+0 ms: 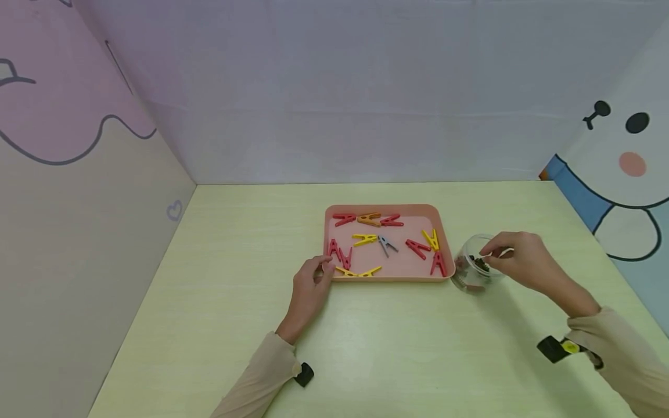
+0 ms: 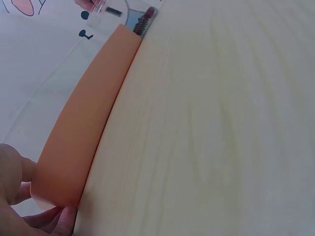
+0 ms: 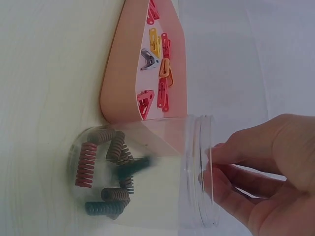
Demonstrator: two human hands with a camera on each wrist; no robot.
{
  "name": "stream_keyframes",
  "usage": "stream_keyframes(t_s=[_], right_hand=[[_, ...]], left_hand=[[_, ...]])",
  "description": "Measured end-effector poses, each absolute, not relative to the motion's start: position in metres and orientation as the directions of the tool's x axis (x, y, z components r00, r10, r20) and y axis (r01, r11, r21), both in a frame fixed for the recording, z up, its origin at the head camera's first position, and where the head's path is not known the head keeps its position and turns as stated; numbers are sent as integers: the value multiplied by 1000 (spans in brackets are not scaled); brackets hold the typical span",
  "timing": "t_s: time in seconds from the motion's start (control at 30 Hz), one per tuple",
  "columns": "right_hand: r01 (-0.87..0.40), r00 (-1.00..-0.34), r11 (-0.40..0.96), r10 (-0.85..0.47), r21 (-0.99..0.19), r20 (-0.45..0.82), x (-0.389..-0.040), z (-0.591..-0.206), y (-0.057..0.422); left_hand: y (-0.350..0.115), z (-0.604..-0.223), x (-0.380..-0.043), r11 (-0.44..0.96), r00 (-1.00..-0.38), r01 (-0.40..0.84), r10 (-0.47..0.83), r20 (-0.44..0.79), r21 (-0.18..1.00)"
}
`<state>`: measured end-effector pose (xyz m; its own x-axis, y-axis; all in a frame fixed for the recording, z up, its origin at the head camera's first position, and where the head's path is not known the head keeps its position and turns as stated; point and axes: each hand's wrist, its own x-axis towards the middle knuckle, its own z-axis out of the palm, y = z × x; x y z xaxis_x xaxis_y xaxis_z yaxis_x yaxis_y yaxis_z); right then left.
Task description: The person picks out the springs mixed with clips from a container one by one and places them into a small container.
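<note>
My left hand (image 1: 309, 293) grips the near left corner of a shallow pink-orange tray (image 1: 397, 266), its fingers around that corner in the left wrist view. Several plastic clothespins lie spread in the tray, among them a grey clothespin (image 1: 385, 244) and a yellow clothespin (image 1: 365, 239). My right hand (image 1: 517, 259) is at the mouth of a clear jar (image 3: 199, 196), thumb and fingers close together with nothing seen between them. Inside, a blurred dark spring (image 3: 135, 167) is apart from the fingertips. Several coil springs, including a red spring (image 3: 85, 164), lie at the jar's bottom.
The jar stands just right of the tray on a pale wood-grain table (image 1: 235, 249). A plain pale wall (image 1: 366, 104) rises behind the table, with cartoon-printed panels (image 1: 632, 165) at the sides.
</note>
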<state>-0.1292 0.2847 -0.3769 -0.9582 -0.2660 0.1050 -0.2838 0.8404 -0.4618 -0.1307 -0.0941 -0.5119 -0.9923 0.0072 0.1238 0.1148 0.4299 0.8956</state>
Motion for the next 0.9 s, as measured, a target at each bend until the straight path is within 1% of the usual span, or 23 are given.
stream_keyframes(t_s=[0.33,0.57,0.77,0.9], right_hand=[[-267,-962,846,-260,-462,80,-130,-375,282],[-305,-952,836,-273,-456,137,-132,-377,280],[-351,-935,825,-286,-444,208,-132,-378,279],[-350,-935,817,-270,-459,232,-131,-378,279]], left_hand=[[-94,-510,-130,438,-992,118,4,129,891],[-98,-511,-129,428,-992,114,-3,128,896],[-101,-512,-130,425,-995,82,-12,96,902],[-103,-512,-133,432,-997,72,3,78,899]])
